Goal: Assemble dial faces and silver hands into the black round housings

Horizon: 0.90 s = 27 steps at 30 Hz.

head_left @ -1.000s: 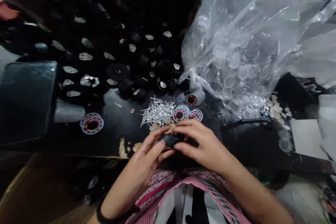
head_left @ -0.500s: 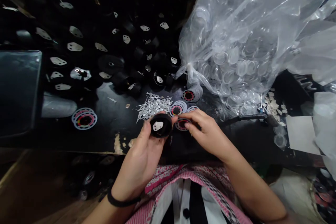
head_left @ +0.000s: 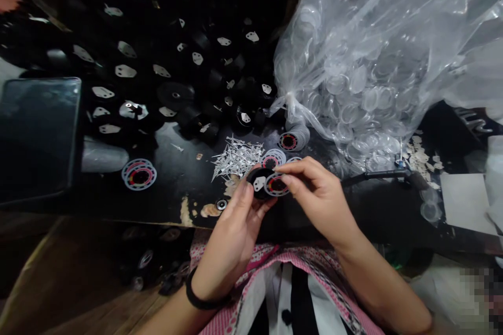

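My left hand (head_left: 236,230) grips a small round black cup (head_left: 258,183) with a white plate inside it, open side up. My right hand (head_left: 314,193) pinches a round printed dial disc (head_left: 277,185), red and black in the middle, at the cup's right rim. Both are held just above the front edge of the black table (head_left: 173,178). More dial discs (head_left: 273,158) lie on the table right behind my fingers, beside a heap of small white needles (head_left: 236,159).
Several black cups with white plates (head_left: 165,78) crowd the back of the table. A big clear bag of transparent round lenses (head_left: 365,73) fills the right. A lone dial disc (head_left: 139,174) lies left. A dark box (head_left: 37,136) stands far left. A thin tool (head_left: 377,177) lies right.
My right hand has picked a dial disc off the table and brought it to the cup's rim. The left hand has shifted the cup slightly right.
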{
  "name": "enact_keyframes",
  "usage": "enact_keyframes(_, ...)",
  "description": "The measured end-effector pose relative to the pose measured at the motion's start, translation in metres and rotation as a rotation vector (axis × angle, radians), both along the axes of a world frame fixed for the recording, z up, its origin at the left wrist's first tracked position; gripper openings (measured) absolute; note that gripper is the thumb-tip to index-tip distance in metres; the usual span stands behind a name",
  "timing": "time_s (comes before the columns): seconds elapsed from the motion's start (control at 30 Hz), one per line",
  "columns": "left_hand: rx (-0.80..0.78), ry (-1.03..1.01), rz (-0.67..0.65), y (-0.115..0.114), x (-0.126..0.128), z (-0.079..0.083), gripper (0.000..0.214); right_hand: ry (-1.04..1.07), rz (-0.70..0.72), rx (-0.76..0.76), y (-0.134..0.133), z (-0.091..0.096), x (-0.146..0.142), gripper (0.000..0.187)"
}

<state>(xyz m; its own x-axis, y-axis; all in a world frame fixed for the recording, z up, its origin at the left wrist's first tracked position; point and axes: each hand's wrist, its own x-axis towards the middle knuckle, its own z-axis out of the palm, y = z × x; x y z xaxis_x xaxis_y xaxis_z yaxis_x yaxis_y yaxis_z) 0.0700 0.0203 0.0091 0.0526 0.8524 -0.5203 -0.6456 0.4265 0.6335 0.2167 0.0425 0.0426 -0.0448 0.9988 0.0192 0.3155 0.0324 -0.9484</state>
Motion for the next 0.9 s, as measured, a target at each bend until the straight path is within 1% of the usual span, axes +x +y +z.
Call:
enact_keyframes(0.07,0.009,0.028,-0.045,-0.003,0.001,-0.001,0.031,-0.073,0.049,0.048,0.000,0.003,-0.005,0.016)
enact_keyframes(0.1,0.013,0.056,-0.072,-0.004,0.001,-0.002,0.032,-0.096,0.055,0.041,0.001,0.004,-0.006,0.014)
enact_keyframes(0.23,0.039,0.134,-0.199,-0.007,-0.006,-0.008,0.035,-0.101,0.059,-0.089,0.001,0.003,-0.007,0.004)
enact_keyframes(0.33,0.062,0.121,-0.239,-0.006,-0.010,-0.010,0.033,-0.053,0.085,-0.159,0.002,0.002,-0.003,0.004)
enact_keyframes(0.53,0.069,0.093,-0.228,-0.008,-0.012,-0.012,0.029,-0.002,0.098,-0.257,0.005,0.000,0.001,0.010)
enact_keyframes(0.63,0.066,0.105,-0.230,-0.010,-0.012,-0.015,0.029,0.030,0.113,-0.272,0.007,-0.002,0.003,0.010)
enact_keyframes(0.8,0.094,0.194,-0.238,-0.010,-0.010,-0.014,0.036,-0.151,0.091,-0.204,0.001,-0.004,0.001,0.011)
enact_keyframes(0.9,0.082,0.283,-0.239,-0.012,-0.015,-0.010,0.033,-0.183,0.118,-0.213,-0.006,-0.004,-0.003,0.011)
